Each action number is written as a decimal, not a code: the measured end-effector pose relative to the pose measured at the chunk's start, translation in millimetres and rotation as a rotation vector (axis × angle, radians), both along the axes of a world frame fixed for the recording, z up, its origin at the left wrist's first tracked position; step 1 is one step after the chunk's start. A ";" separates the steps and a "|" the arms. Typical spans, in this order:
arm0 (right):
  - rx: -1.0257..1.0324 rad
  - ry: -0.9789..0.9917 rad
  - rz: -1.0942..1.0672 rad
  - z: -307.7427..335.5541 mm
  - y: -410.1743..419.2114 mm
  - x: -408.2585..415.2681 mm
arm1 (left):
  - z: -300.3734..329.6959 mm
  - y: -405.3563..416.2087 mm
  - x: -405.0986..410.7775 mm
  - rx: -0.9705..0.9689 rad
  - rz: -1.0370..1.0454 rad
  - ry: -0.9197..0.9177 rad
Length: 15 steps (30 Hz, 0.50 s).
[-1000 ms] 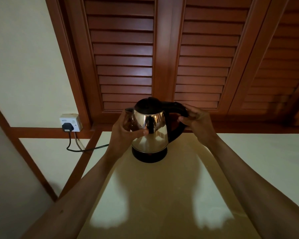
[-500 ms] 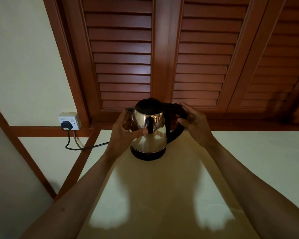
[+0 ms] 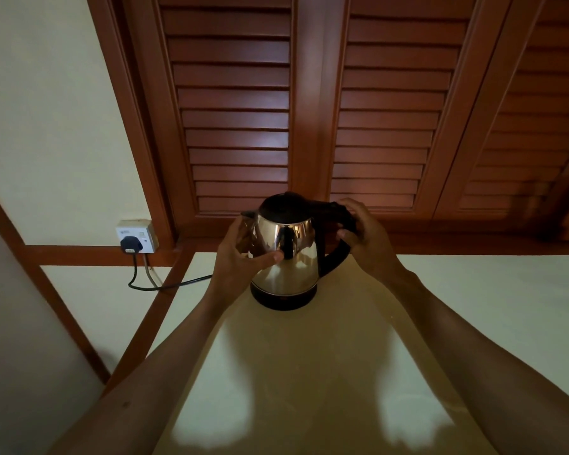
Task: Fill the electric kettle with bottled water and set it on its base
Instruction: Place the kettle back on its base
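while the steel kettle [image 3: 284, 257] stands on its black base [image 3: 283, 298] on the pale counter [image 3: 309, 372], the left hand [image 3: 243, 257] cups its spout side, thumb pressed on the steel. right hand [image 3: 365, 239] fingers curl round the kettle's handle [image 3: 334, 211]. left of the kettle, a plug [image 3: 131, 244] sits in a wall socket [image 3: 137, 236]; no writing is legible.

We look down on a pale, glossy countertop [image 3: 473, 290] lit dimly, its sheen broken by broad shadows and two bright patches near the front edge. Behind it, we see reddish-brown louvred wooden shutters [image 3: 234, 103] in heavy frames filling the back of the room, with cream walls [image 3: 46, 110] to the left crossed by matching wooden trim [image 3: 79, 254]. On that trim sits a white wall socket [image 3: 138, 235] with a black plug [image 3: 131, 244] in it, and a black cord [image 3: 165, 285] loops down and runs right across the wall below.
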State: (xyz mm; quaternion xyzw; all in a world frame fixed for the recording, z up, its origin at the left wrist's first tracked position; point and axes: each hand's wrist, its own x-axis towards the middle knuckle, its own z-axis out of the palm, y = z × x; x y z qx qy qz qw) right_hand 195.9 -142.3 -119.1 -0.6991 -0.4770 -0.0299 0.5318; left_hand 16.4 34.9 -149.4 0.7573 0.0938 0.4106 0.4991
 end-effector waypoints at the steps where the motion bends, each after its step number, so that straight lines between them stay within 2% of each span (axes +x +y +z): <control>1: 0.000 -0.011 0.004 0.0 0.8 0.4 | -0.4 0.3 0.4 0.003 0.011 0.006; 7: 0.014 0.017 0.017 -3.2 1.0 6.0 | -2.6 0.7 2.7 0.026 0.052 0.037; 15: -0.058 -0.064 0.012 -2.0 4.4 9.1 | -6.1 1.6 4.6 0.013 0.072 0.068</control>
